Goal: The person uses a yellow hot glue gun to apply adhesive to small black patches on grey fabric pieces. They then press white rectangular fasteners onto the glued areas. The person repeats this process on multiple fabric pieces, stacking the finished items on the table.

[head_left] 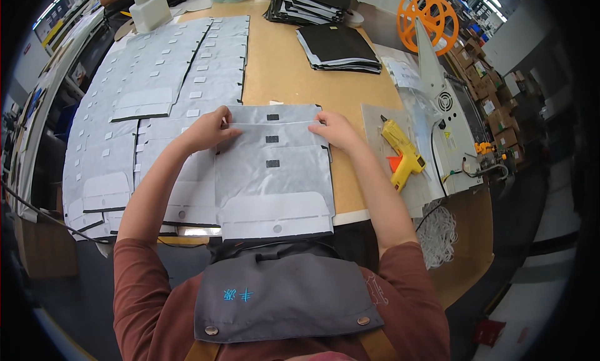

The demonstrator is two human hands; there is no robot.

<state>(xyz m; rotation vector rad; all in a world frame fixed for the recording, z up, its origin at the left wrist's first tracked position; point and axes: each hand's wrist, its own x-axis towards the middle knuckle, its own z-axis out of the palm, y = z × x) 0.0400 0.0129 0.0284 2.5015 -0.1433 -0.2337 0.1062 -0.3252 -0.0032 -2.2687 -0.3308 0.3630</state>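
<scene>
A stack of grey fabric panels point(297, 176) lies in front of me at the table's near edge, overlapped in steps. Three small dark patches point(272, 139) run down its middle, and a white strip-like flap point(278, 206) crosses its lower part. At the upper left edge, my left hand point(211, 131) pinches the upper panel between thumb and fingers. My right hand point(336, 131) grips the same panel at its upper right edge. The fingertips under the fabric are partly hidden.
Rows of similar grey panels point(156, 67) with white tabs cover the table's left side. A yellow glue gun point(406, 155) lies at right, beside a white machine point(453, 133) with an orange reel point(428, 20). Dark folder-like stacks point(337, 45) and a white bottle point(150, 12) stand farther back.
</scene>
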